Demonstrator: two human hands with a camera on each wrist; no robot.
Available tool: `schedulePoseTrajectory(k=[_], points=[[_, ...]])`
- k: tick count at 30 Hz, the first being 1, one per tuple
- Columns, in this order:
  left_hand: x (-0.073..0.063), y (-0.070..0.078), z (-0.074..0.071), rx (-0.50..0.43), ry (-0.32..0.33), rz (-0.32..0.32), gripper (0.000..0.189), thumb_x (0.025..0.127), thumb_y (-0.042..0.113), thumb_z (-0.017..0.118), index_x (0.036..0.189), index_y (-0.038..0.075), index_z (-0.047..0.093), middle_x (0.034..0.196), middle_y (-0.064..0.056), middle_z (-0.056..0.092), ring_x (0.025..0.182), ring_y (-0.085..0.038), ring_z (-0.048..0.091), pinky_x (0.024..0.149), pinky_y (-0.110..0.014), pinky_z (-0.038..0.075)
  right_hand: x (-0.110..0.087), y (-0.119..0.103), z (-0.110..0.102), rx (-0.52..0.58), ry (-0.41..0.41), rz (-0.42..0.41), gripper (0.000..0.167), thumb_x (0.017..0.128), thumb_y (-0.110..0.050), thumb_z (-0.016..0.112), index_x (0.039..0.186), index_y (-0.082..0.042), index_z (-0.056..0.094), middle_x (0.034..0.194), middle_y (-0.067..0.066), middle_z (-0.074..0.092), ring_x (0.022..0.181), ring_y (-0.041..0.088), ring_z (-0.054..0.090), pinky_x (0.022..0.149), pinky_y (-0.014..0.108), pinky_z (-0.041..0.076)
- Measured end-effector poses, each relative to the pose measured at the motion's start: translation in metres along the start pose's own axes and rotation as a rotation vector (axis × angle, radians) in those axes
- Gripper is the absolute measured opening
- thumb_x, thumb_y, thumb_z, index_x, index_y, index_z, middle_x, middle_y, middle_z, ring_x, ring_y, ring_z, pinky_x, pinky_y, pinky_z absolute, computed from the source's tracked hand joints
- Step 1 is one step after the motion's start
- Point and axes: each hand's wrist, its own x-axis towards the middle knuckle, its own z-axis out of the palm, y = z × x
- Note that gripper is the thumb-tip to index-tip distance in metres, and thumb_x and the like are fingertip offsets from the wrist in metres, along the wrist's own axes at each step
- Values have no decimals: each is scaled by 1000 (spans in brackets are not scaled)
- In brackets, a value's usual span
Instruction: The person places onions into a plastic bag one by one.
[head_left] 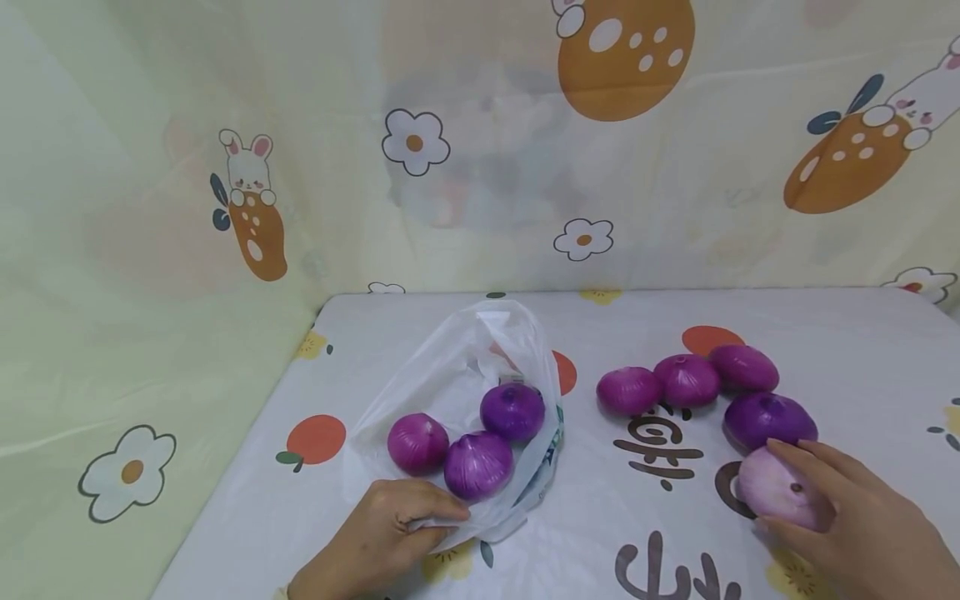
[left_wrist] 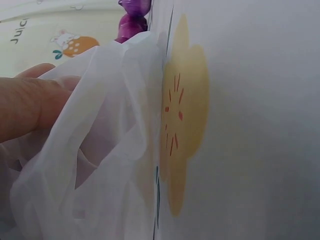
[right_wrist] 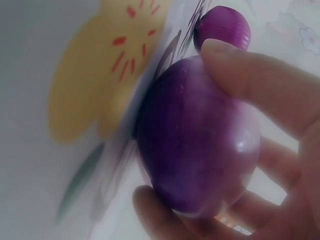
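Observation:
My left hand pinches the near rim of a thin white plastic bag between thumb and fingers. The bag lies with its mouth open on the table, and several red onions would not fit that count: three purple onions sit in it. At the right, my right hand grips a pale purple onion, thumb on one side and fingers curled round the other. In the right wrist view that onion looks darker on its lower side and is at or very near the tabletop; contact is unclear.
Beyond the right hand, a dark purple onion and three magenta onions lie in a bent row. The table has a white printed cloth. A printed curtain hangs behind the table and along its left side.

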Motion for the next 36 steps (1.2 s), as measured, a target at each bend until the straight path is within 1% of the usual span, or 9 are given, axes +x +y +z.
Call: schedulePoseTrajectory(k=[5, 16, 19, 25, 27, 31, 33, 34, 36], points=[[-1, 0, 0, 2, -2, -12, 36, 75, -17, 75, 101, 7, 82, 95, -2, 80, 91, -13, 75, 84, -18, 58, -1, -2, 2, 7, 33, -8, 98, 69, -44, 95, 147, -3, 53, 136, 37, 49, 115, 65, 50, 81, 79, 45], [-2, 0, -1, 10, -7, 7, 36, 74, -17, 75, 101, 6, 81, 96, -2, 80, 92, -12, 75, 85, -18, 58, -2, -8, -1, 26, 100, -69, 96, 64, -35, 97, 143, -1, 55, 132, 34, 53, 110, 61, 55, 77, 77, 47], [-1, 1, -1, 15, -10, -6, 36, 75, -17, 75, 101, 7, 81, 96, -2, 80, 92, -12, 75, 85, -18, 58, -1, -6, 0, 52, 102, -66, 96, 65, -36, 97, 144, -2, 55, 134, 33, 52, 111, 61, 54, 78, 77, 46], [-1, 3, -2, 5, -27, -54, 35, 77, -16, 75, 102, 8, 81, 98, -1, 80, 94, -12, 75, 86, -19, 58, 0, -3, 2, 44, 53, 2, 100, 68, -43, 96, 147, 0, 51, 135, 37, 49, 114, 62, 49, 84, 80, 43], [-1, 3, -1, 6, -27, -51, 35, 77, -16, 75, 102, 8, 81, 98, -1, 80, 94, -12, 75, 86, -19, 58, 1, -4, 2, 44, 52, 11, 101, 68, -43, 96, 147, 0, 51, 135, 39, 49, 114, 62, 49, 84, 80, 43], [0, 3, -1, 15, -21, -26, 35, 76, -16, 75, 101, 8, 81, 97, -1, 80, 93, -12, 75, 85, -19, 58, 0, -7, 1, 81, 113, -24, 100, 63, -39, 98, 144, 1, 55, 131, 39, 53, 112, 61, 52, 82, 78, 45], [0, 2, -1, 27, -19, -13, 35, 76, -16, 75, 101, 8, 82, 96, 0, 80, 93, -11, 75, 85, -18, 58, -2, -8, 1, 103, 152, -52, 98, 62, -39, 99, 142, -1, 57, 130, 38, 55, 111, 59, 53, 80, 72, 48], [1, 2, -2, 34, -20, -9, 35, 76, -16, 75, 101, 8, 82, 96, 0, 80, 93, -10, 75, 85, -18, 58, -2, -8, 1, 114, 178, -66, 98, 60, -38, 99, 142, -2, 58, 129, 37, 57, 110, 57, 55, 82, 61, 52], [2, 2, -2, 40, -20, -6, 35, 76, -15, 76, 100, 9, 82, 96, 1, 80, 92, -10, 75, 85, -18, 58, -3, -8, 2, 135, 208, -89, 97, 59, -38, 99, 141, -3, 60, 128, 35, 59, 110, 56, 56, 88, 35, 51]])
